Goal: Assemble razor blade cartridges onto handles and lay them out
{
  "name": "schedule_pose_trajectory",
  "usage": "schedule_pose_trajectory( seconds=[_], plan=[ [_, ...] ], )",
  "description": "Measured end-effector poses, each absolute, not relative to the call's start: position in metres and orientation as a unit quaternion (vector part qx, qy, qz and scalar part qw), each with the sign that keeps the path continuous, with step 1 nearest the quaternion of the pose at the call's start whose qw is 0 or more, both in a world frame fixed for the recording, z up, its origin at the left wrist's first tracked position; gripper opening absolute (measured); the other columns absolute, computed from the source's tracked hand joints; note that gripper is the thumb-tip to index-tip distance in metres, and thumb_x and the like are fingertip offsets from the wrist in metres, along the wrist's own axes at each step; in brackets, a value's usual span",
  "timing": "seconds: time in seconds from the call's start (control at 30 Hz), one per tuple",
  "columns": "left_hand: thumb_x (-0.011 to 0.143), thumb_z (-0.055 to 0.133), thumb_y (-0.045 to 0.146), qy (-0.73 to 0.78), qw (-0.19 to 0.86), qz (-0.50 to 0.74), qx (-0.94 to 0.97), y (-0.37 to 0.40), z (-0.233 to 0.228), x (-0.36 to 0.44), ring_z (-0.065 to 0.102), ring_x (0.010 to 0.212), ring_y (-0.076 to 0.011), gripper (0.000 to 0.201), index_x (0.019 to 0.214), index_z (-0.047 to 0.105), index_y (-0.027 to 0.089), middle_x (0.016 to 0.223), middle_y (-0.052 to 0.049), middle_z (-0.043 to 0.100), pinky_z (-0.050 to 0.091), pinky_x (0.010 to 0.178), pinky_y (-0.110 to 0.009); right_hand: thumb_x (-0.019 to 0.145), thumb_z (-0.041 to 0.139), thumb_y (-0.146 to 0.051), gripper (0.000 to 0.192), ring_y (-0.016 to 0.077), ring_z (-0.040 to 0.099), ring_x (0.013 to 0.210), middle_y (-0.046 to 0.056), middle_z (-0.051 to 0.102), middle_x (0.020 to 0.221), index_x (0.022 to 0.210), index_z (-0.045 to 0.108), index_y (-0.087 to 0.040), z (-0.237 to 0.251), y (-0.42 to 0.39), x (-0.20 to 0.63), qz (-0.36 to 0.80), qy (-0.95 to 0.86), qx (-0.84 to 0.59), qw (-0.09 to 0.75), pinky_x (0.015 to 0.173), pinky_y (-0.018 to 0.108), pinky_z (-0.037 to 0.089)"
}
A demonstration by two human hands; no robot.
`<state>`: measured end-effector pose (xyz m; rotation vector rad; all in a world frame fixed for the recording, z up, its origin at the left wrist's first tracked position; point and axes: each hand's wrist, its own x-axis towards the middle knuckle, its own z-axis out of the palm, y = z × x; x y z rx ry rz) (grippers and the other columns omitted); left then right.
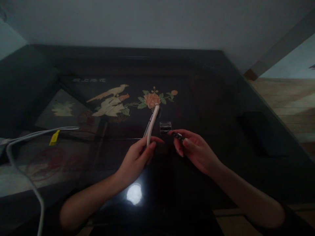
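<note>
My left hand (pixel 141 152) is closed around the lower end of a slim, slightly curved white stick-like piece (pixel 153 123), which points up and away from me. A dark reflection of it shows in the glossy tabletop. Between the fingertips of my right hand (pixel 195 149) is a small black piece (pixel 177 135) with light specks; its kind is too dark to make out. Just beyond and left of those fingertips, a small clear box (pixel 165 127) lies on the black table (pixel 209 108). The two hands are apart.
On the left, a white cable (pixel 27 178) with a yellow tag (pixel 54 137) runs across the tabletop. A dark flat object (pixel 261 133) lies at the right. A flower-and-bird picture (pixel 115 101) decorates the surface, and a pale wall (pixel 137 24) stands behind.
</note>
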<state>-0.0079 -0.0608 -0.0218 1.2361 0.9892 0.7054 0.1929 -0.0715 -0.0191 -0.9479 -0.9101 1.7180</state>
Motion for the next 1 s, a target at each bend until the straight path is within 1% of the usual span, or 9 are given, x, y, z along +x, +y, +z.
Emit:
schedule_pose_trajectory(
  seconds=[0.1, 0.23, 0.37, 0.47, 0.53, 0.7, 1.0],
  plan=[
    [0.091, 0.045, 0.056, 0.417, 0.69, 0.256, 0.533, -0.0635, -0.0261, -0.0064, 0.029, 0.043, -0.0069, 0.045, 0.106, 0.058, 0.015, 0.057, 0.008, 0.033, 0.022, 0.038, -0.018, 0.074, 0.076, -0.046, 0.04, 0.0076, 0.044, 0.054, -0.004, 0.055, 0.063, 0.103, 0.07, -0.018, -0.0171, -0.0674, 0.1976, 0.669, -0.363, -0.408, 0.503, 0.05, 0.022, 0.036],
    [0.095, 0.04, 0.05, 0.411, 0.656, 0.197, 0.602, -0.0646, -0.0272, -0.0075, 0.034, 0.05, -0.0077, 0.042, 0.108, 0.059, 0.014, 0.06, 0.006, 0.037, 0.025, 0.044, -0.018, 0.072, 0.078, -0.044, 0.037, 0.0077, 0.045, 0.053, -0.004, 0.056, 0.062, 0.1, 0.071, -0.02, -0.0161, -0.066, 0.1999, 0.648, -0.365, -0.403, 0.533, 0.049, 0.022, 0.034],
    [0.097, 0.038, 0.045, 0.402, 0.637, 0.187, 0.631, -0.0642, -0.0272, -0.0092, 0.036, 0.054, -0.0092, 0.04, 0.113, 0.059, 0.015, 0.061, 0.006, 0.037, 0.028, 0.049, -0.02, 0.071, 0.078, -0.044, 0.036, 0.0082, 0.045, 0.053, -0.004, 0.058, 0.062, 0.098, 0.071, -0.021, -0.0153, -0.0678, 0.1984, 0.653, -0.364, -0.392, 0.536, 0.05, 0.023, 0.034],
    [0.096, 0.041, 0.044, 0.404, 0.623, 0.189, 0.642, -0.0643, -0.0282, -0.0096, 0.041, 0.061, -0.0102, 0.037, 0.114, 0.059, 0.017, 0.069, 0.003, 0.044, 0.032, 0.054, -0.021, 0.071, 0.078, -0.044, 0.037, 0.0085, 0.043, 0.053, -0.004, 0.056, 0.062, 0.098, 0.071, -0.02, -0.0153, -0.0692, 0.1966, 0.656, -0.364, -0.394, 0.531, 0.05, 0.024, 0.034],
    [0.097, 0.041, 0.044, 0.404, 0.62, 0.191, 0.644, -0.0649, -0.029, -0.0097, 0.043, 0.064, -0.0106, 0.036, 0.114, 0.058, 0.017, 0.072, 0.002, 0.047, 0.034, 0.055, -0.021, 0.072, 0.078, -0.043, 0.036, 0.0084, 0.043, 0.053, -0.004, 0.055, 0.062, 0.098, 0.071, -0.02, -0.0152, -0.0699, 0.1958, 0.658, -0.362, -0.394, 0.53, 0.051, 0.024, 0.035],
    [0.098, 0.036, 0.046, 0.398, 0.638, 0.191, 0.632, -0.0653, -0.0296, -0.0097, 0.038, 0.058, -0.0097, 0.039, 0.112, 0.058, 0.017, 0.065, 0.005, 0.038, 0.031, 0.052, -0.02, 0.072, 0.078, -0.04, 0.035, 0.0077, 0.043, 0.054, -0.004, 0.054, 0.061, 0.101, 0.072, -0.02, -0.0139, -0.0713, 0.1952, 0.653, -0.358, -0.388, 0.543, 0.05, 0.023, 0.035],
    [0.097, 0.038, 0.041, 0.41, 0.61, 0.178, 0.654, -0.0635, -0.0276, -0.0091, 0.036, 0.055, -0.0088, 0.031, 0.102, 0.058, 0.016, 0.066, 0.005, 0.042, 0.027, 0.048, -0.019, 0.072, 0.078, -0.041, 0.037, 0.0076, 0.043, 0.055, -0.005, 0.053, 0.061, 0.102, 0.072, -0.02, -0.0129, -0.071, 0.1947, 0.642, -0.353, -0.401, 0.55, 0.051, 0.023, 0.034]
  ],
)
